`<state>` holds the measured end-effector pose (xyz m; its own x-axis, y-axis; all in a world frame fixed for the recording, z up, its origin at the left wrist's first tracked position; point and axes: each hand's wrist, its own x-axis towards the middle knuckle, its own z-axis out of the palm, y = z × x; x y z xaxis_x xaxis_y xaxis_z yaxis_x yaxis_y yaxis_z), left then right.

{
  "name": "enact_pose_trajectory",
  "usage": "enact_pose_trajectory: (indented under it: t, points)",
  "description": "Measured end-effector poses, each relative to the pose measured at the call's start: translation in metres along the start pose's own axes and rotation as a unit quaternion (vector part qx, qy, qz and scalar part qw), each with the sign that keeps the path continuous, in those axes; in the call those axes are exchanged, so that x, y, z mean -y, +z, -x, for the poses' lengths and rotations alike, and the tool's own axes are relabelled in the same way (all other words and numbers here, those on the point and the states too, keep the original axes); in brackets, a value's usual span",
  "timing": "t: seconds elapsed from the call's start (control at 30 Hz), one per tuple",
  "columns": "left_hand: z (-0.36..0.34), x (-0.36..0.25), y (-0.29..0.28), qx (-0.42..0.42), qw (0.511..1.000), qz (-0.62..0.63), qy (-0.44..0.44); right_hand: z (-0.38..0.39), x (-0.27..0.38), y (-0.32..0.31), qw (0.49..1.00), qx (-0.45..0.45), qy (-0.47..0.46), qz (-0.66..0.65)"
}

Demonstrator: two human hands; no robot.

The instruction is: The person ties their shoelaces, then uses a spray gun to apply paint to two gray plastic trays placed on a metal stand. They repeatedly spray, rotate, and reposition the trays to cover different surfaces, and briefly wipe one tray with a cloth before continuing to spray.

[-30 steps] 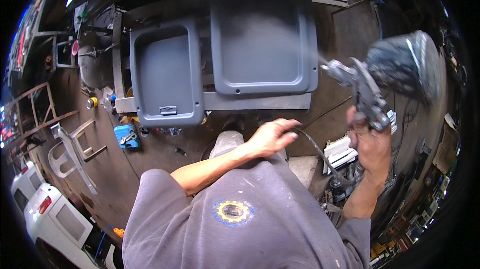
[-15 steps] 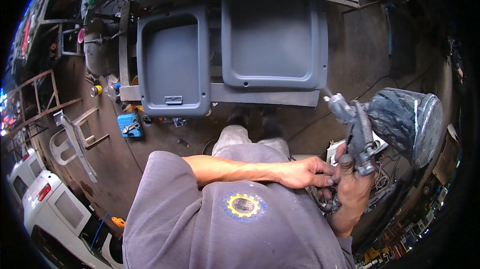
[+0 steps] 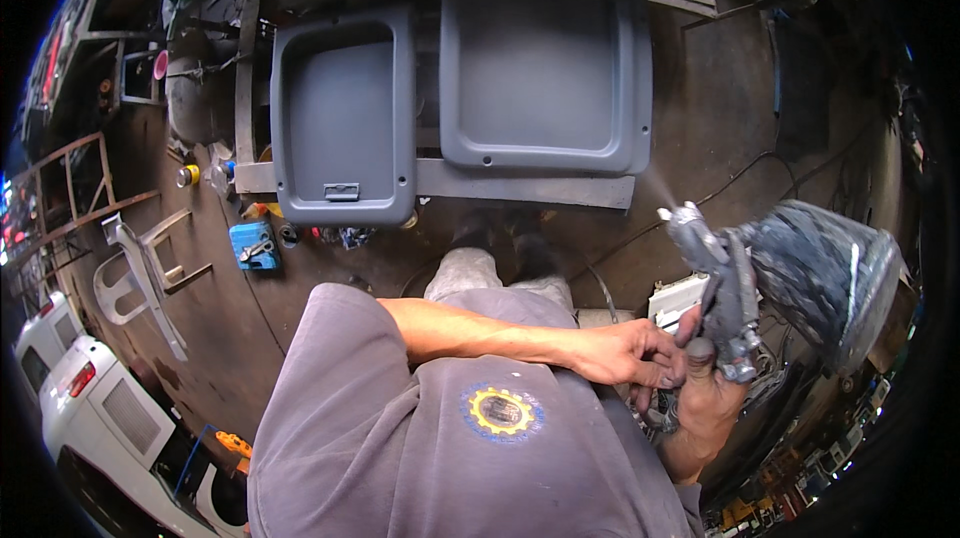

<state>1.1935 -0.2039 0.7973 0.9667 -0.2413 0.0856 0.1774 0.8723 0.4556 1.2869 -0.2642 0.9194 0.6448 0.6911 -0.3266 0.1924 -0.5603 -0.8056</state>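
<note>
My right hand (image 3: 703, 400) is wrapped round the handle of a grey-smeared spray gun (image 3: 730, 293), its large cup (image 3: 830, 273) tilted out to the right. A faint mist leaves the nozzle toward the upper left. Across my body reaches my left hand (image 3: 630, 350), its curled fingers against the right hand by the handle's lower end; what they pinch is hidden. Ahead lie two grey panels with recessed middles: a larger panel (image 3: 540, 78) at the centre and a smaller panel (image 3: 345, 128), with a small latch-like piece, to its left. A flat rail (image 3: 520, 186) supports them.
A dark hose (image 3: 722, 188) curves over the floor at the right, and a white box-like object (image 3: 680, 300) stands behind my hands. Left on the floor are a blue case (image 3: 254, 246) and a pale chair-like frame (image 3: 135, 273). White vehicle bodywork (image 3: 115, 408) fills the lower left.
The spray gun has shifted slightly right and down, with both hands moving along with it. The mist at the nozzle shows more plainly. My view has shifted a little; the panels look unmoved.
</note>
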Motion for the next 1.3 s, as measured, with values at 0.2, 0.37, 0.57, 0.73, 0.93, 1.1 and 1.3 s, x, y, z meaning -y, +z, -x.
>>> enact_pose_trajectory:
  t: [0.2,0.37,0.57,0.73,0.93,1.1,1.3]
  points:
    - [-0.011,0.008,0.002,0.052,0.995,0.078,-0.044,0.015,-0.014,-0.004,0.994,-0.107,0.014,-0.018]
    - [0.011,0.014,-0.015,0.001,0.999,0.034,-0.013,0.008,-0.015,0.0,0.996,0.039,0.075,0.043]
    - [0.045,0.018,-0.023,-0.091,0.989,-0.092,0.073,-0.019,0.016,0.037,0.98,0.161,-0.101,0.052]
    - [0.054,0.008,-0.029,-0.089,0.989,-0.099,0.071,-0.024,0.019,0.036,0.975,0.22,-0.02,0.021]
    - [0.067,0.008,-0.059,-0.131,0.963,-0.222,-0.075,-0.009,-0.013,0.007,0.994,0.071,0.045,0.075]
    - [0.102,0.024,-0.098,-0.202,0.872,-0.437,-0.087,0.0,-0.012,-0.01,0.995,-0.041,0.083,0.039]
    - [0.129,0.03,-0.114,-0.249,0.831,-0.479,-0.133,-0.008,-0.011,-0.017,0.991,0.015,0.095,0.098]
